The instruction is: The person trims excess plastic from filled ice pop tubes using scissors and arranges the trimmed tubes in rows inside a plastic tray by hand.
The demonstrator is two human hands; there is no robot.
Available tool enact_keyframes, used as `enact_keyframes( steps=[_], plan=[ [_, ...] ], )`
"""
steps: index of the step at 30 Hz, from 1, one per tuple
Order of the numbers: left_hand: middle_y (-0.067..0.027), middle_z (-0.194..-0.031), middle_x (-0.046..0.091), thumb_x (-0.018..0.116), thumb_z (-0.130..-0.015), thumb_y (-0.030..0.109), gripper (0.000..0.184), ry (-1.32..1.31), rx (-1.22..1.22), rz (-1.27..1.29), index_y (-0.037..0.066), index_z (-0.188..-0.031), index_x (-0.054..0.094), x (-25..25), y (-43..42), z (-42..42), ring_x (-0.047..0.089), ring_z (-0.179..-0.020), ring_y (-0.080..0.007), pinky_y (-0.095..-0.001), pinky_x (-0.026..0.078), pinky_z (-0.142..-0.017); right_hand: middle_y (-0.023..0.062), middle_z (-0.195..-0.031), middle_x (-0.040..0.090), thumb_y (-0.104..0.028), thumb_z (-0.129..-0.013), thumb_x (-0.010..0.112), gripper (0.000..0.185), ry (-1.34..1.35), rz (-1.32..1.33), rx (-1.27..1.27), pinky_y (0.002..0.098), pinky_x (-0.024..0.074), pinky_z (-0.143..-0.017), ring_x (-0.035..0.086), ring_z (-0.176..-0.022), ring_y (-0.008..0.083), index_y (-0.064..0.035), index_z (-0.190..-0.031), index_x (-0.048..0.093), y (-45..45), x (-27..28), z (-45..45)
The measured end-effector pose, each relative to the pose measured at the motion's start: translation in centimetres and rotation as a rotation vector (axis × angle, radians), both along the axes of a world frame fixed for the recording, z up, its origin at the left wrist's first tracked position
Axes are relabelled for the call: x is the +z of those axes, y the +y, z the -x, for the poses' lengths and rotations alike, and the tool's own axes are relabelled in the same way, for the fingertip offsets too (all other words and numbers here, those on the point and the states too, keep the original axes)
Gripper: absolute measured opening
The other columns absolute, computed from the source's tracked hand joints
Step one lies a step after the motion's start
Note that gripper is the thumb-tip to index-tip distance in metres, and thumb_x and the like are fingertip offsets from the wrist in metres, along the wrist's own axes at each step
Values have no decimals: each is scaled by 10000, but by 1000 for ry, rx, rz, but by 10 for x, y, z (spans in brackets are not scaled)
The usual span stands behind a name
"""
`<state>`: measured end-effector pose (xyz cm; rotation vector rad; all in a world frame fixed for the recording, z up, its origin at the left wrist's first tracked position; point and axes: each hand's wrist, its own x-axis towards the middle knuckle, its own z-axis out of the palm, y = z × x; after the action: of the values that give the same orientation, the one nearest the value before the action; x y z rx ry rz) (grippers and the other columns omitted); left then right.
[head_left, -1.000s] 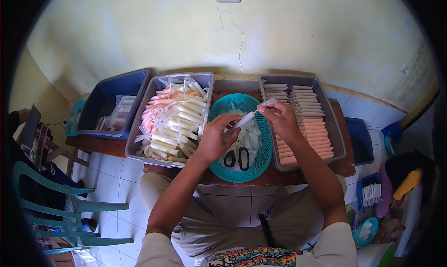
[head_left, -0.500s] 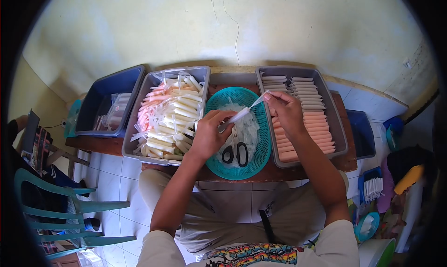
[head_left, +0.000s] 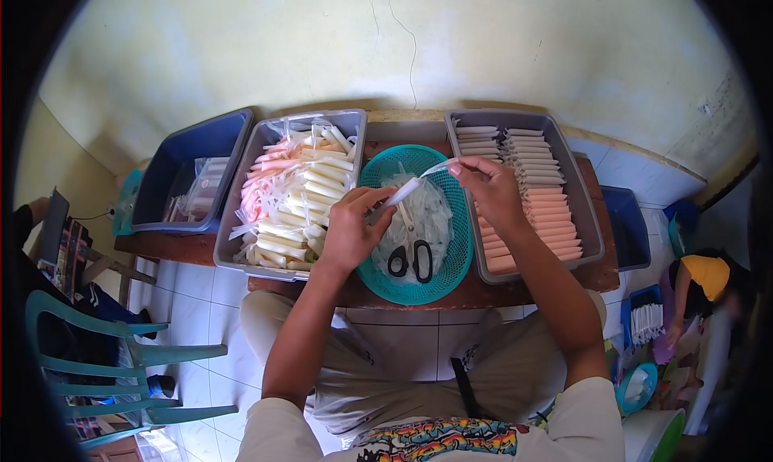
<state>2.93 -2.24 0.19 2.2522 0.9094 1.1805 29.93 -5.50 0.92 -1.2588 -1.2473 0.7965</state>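
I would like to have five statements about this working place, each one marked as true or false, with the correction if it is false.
1. The left hand holds a white tube. True.
2. The scissors are in the right hand. False: they lie in the turquoise basket; the right hand holds the tube's thin plastic end.
3. The basket stands between the left grey tray and the right grey tray. True.
4. The left grey tray holds only pink tubes. False: it also holds cream-coloured tubes.
5. In the right grey tray, pink packets lie in rows. True.
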Motion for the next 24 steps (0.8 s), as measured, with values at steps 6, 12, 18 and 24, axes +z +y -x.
enact_keyframes(
  steps=[6, 12, 18, 24],
  plan=[
    [-132, -1005, 772, 830, -867, 28, 340, 4, 55, 42, 57, -1203, 786, -5, 5, 5, 745, -846, -239, -352, 591, -750, 54, -1045, 768, -224, -959, 822, 407, -99, 63, 19, 273, 577, -777, 710, -858, 97, -11, -1296, 739, -6, -6, 5],
    [-148, -982, 758, 828, -870, 40, 314, -32, 138, 9, 50, -1180, 778, -10, 13, 7, 731, -828, -287, -398, 601, -742, 168, -1111, 756, -165, -916, 819, 428, -443, 183, 121, 358, 617, -784, 778, -910, 233, 28, -1279, 701, -26, -10, 28],
    [-145, -979, 750, 832, -866, 46, 303, -18, 150, 10, 50, -1164, 776, -10, 15, 6, 719, -828, -292, -399, 597, -755, 267, -1169, 720, -205, -903, 827, 547, -810, 68, 200, 473, 604, -887, 753, -966, 395, 109, -1300, 618, -33, -57, 66],
    [-137, -988, 766, 850, -861, 55, 342, 11, 137, -35, 52, -1196, 782, -15, 18, 3, 727, -811, -253, -367, 595, -730, 333, -1214, 605, -291, -894, 835, 711, -949, 454, 270, 511, 584, -957, 684, -1109, 514, 164, -1328, 502, -31, -71, 96]
  ],
)
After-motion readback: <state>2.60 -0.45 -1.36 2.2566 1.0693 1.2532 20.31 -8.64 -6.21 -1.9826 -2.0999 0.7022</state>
